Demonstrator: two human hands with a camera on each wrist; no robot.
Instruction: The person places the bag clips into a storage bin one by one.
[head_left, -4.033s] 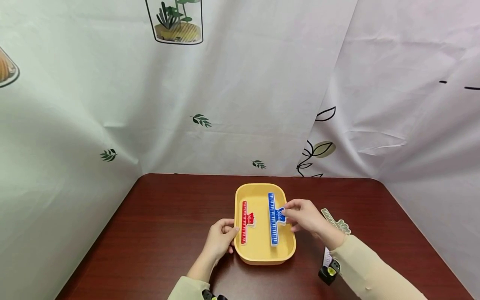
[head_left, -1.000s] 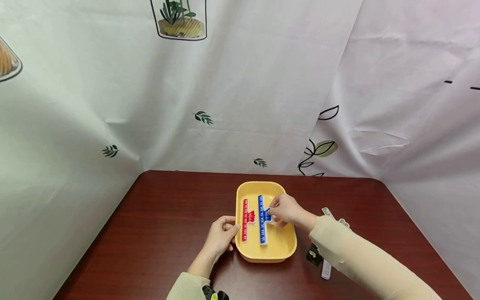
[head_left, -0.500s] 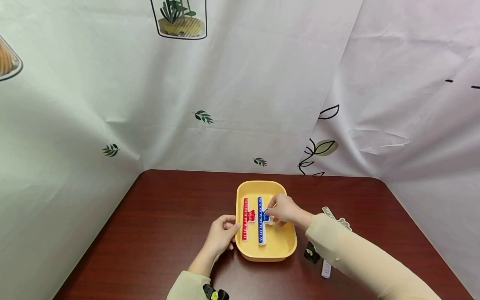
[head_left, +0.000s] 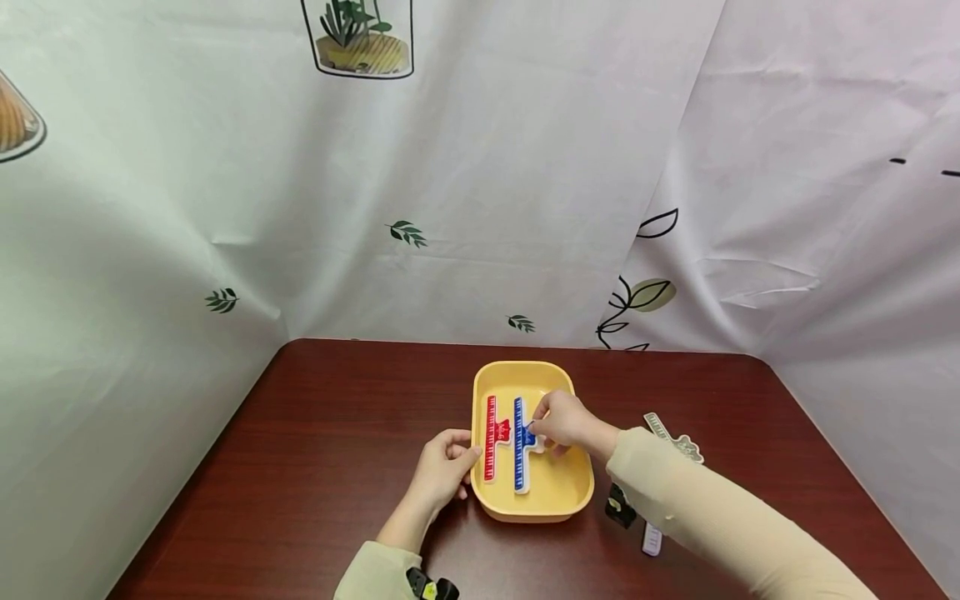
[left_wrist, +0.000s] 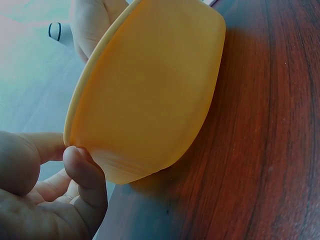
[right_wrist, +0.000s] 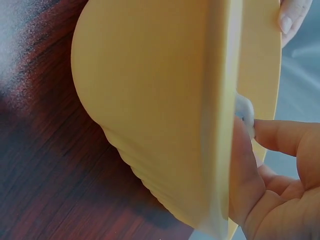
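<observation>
In the head view, a yellow plastic tray [head_left: 558,496] stands on the table with two flat keyboard-patterned clips inside. The red clip [head_left: 491,446] lies lengthwise near the tray's left wall. Just right of it, about parallel, is the blue clip [head_left: 520,458]. My right hand [head_left: 567,422] pinches the blue clip's handle between thumb and fingers; in the right wrist view the tray wall hides most of that clip, leaving a pale edge [right_wrist: 245,111]. My left hand [head_left: 441,468] grips the tray's left rim, and the left wrist view shows the thumb [left_wrist: 82,162] against its outside.
Right of the tray, partly under the right forearm, lie a pale green clip [head_left: 686,447] and the end of a whitish clip [head_left: 652,540]. The dark red wooden table [head_left: 337,433] backs onto a white printed cloth [head_left: 480,167].
Over the four seconds, my right hand has carried the blue clip left, closer to the red clip, and lately slightly toward me. My left hand has kept its grip on the rim.
</observation>
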